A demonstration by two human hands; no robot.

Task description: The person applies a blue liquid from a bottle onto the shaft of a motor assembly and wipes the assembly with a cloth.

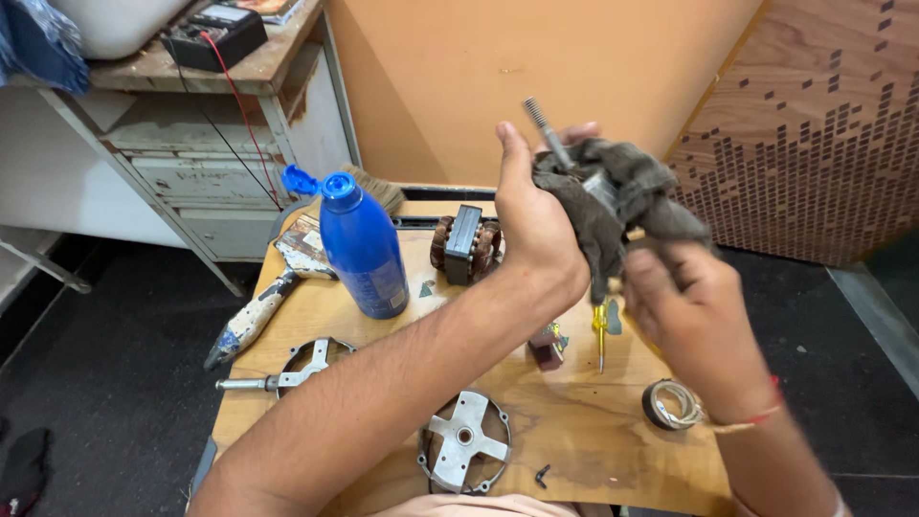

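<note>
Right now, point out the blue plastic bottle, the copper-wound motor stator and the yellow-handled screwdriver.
Blue plastic bottle (pixel 364 251), head view: middle of its body.
Copper-wound motor stator (pixel 465 246), head view: dark core between the windings.
Yellow-handled screwdriver (pixel 600 325), head view: yellow handle below the rag.

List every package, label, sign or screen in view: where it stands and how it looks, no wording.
Bottle: upright on the wooden table's left half, blue plastic with its blue flip cap open, faint printed label on its side.
Meter: on the worn bench top at upper left, a black box with a pale display panel and a red lead hanging down.
Booklet: at the bench top's back edge, flat and colourful, mostly cut off.
No signs.
</note>
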